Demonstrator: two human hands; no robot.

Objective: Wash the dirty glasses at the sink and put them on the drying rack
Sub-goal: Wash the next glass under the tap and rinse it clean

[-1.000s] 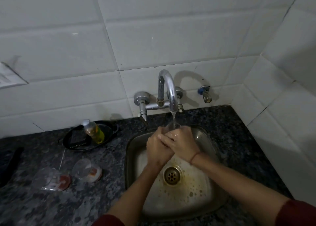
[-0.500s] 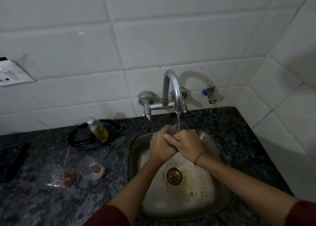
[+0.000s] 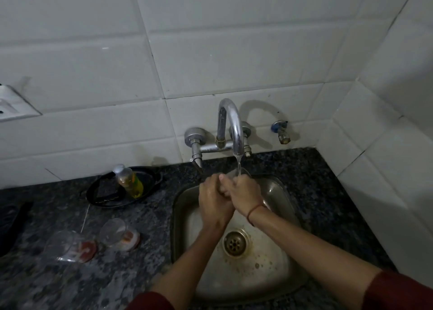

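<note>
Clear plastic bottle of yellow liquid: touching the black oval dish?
Touching. Head view: the clear plastic bottle of yellow liquid leans tilted inside the black oval dish, its base on the dish floor.

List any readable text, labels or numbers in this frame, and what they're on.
No legible text anywhere.
Soap bottle in the black tray: any label too blurred to read.
Left counter glass and right counter glass: reddish and orange marks at the bases, unreadable.
Socket plate: no marking visible.
Glass gripped by left hand and right hand under the tap: mostly hidden.
</note>
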